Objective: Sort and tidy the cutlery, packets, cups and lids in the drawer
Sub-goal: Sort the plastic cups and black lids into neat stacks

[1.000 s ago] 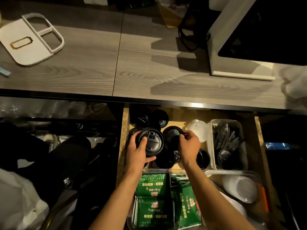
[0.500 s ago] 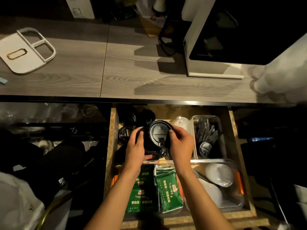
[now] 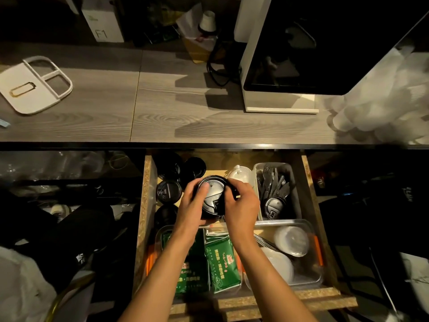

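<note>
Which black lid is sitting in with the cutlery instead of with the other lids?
The black lid at the near end of the clear cutlery bin, right side of the drawer, lying below the black forks. The other loose lids sit left.

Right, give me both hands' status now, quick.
Left hand: holding the stack of black lids, thumb across the top lid.
Right hand: fingers curled round the same stack from the other side.
</note>
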Demonstrator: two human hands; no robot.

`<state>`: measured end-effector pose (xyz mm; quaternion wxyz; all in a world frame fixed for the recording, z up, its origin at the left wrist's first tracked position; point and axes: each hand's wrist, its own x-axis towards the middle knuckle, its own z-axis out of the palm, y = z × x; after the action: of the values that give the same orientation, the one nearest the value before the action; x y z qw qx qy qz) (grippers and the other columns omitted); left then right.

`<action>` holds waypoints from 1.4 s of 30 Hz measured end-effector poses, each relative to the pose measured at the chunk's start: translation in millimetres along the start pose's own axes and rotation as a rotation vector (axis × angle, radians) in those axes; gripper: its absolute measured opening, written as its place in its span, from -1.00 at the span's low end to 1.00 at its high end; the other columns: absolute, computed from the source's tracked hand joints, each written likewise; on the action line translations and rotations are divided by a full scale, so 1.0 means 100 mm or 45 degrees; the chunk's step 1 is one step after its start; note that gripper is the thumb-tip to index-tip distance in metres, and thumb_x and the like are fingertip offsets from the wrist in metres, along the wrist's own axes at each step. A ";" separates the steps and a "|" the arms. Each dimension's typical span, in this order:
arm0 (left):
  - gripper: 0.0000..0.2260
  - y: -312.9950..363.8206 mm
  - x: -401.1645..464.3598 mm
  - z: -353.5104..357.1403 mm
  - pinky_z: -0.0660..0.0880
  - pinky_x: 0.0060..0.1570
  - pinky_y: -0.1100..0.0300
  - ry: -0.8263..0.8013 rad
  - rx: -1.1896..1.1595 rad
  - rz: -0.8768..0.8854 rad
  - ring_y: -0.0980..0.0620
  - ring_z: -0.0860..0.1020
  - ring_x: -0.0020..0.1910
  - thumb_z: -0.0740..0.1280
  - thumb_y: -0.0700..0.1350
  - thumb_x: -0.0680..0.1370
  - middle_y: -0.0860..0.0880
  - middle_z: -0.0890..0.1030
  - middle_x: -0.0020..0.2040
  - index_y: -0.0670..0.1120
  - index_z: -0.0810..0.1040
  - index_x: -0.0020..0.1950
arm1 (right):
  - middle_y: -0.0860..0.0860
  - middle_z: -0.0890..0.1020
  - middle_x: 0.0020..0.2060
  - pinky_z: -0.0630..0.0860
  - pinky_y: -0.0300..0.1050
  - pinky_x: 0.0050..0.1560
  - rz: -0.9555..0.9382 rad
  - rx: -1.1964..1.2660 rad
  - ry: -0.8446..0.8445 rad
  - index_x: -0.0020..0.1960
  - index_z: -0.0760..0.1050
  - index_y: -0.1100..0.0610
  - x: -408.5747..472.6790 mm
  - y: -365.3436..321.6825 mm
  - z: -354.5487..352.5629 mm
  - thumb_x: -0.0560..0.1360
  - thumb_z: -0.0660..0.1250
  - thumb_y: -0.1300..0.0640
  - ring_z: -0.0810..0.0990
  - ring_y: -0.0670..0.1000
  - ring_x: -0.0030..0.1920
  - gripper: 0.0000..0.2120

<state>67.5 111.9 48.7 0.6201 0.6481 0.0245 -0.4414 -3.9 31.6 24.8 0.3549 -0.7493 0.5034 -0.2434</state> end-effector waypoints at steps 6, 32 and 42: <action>-0.81 -0.07 0.00 0.00 0.61 -0.35 0.15 0.035 0.022 0.004 0.09 0.58 0.01 0.24 -0.04 0.67 0.12 0.55 0.09 0.28 0.45 0.16 | -0.13 0.54 -0.03 0.47 -0.16 0.12 0.055 0.176 -0.147 0.07 0.54 0.00 -0.02 0.01 -0.02 0.59 0.29 0.14 0.53 -0.06 0.07 -0.89; -0.56 -0.40 0.77 -0.71 0.67 -0.30 -0.07 0.522 -0.066 -0.160 -0.18 0.46 0.30 0.36 0.00 0.59 -0.07 0.38 0.43 0.06 0.41 0.46 | 0.06 0.60 0.21 0.41 -0.21 0.16 0.214 -0.056 -0.763 0.43 0.40 0.18 0.77 0.44 1.42 0.52 0.41 0.01 0.56 0.05 0.22 -0.46; -0.62 -0.48 0.84 -0.85 0.66 -0.29 -0.08 0.536 -0.102 -0.141 -0.12 0.48 0.28 0.39 0.01 0.57 -0.04 0.39 0.43 0.15 0.45 0.38 | 0.12 0.71 -0.04 0.61 0.07 0.03 0.384 -0.001 -0.444 0.26 0.55 0.21 0.66 0.54 1.55 0.56 0.29 0.23 0.68 0.09 -0.07 -0.72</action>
<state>136.6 149.9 -53.1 0.6014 0.6984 0.2068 -0.3284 101.0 1.9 -114.6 0.4687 -0.6964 0.5407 -0.0544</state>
